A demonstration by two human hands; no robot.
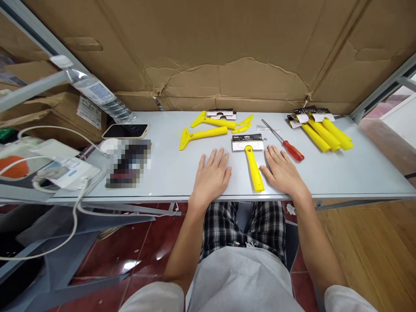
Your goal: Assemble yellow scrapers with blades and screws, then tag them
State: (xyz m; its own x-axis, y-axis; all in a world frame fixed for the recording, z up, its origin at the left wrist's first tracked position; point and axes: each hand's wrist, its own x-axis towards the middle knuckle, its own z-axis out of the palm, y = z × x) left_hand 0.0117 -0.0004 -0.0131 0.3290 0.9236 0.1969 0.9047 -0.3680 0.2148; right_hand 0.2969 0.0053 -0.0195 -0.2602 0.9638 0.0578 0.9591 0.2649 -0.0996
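My left hand (212, 177) lies flat on the grey tabletop (169, 173), fingers spread, holding nothing. My right hand (282, 170) rests palm down as well, its fingers stretched out near a red-handled screwdriver (293, 151). Between the two hands lies a yellow scraper (254, 169), its head covered by a black and white card (247, 142). Farther back are two yellow scrapers without cards, one (208, 133) nearer and one (219, 123) behind it. Beside them sit small yellow pieces (242, 128), a further card (224, 114) and thin strips (268, 129) that look like blades.
Several carded yellow scrapers (325, 134) are piled at the back right. At left are a phone (126, 131), a blurred-out item (128, 164), a water bottle (95, 91) and a power strip (69, 171) with white cables. Cardboard (227, 52) walls the back edge.
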